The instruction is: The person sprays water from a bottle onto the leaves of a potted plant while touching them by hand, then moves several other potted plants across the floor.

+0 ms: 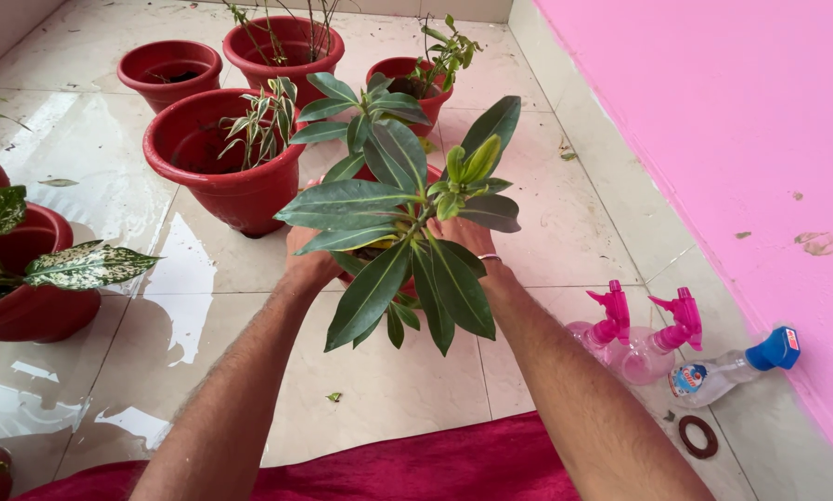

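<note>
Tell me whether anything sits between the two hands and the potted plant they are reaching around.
Nothing does. The left hand and right hand already grip the red pot from both sides. The plant's own leaves hang over pot and fingers, hiding most of the contact from the head camera.

A: Pots, plastic?
B: All red: large pot (217, 162), small pot (168, 70), speckled plant's pot (36, 306).
A: Foliage?
B: Held plant (402, 232) dark green, tips yellow-green; speckled leaf (87, 264) cream mottled green.
A: Sundries?
B: Two pink spray bottles (639, 339); clear bottle (727, 371), blue cap; wall (713, 121) pink; cloth (416, 468) crimson; floor (82, 148) cream tile.
</note>
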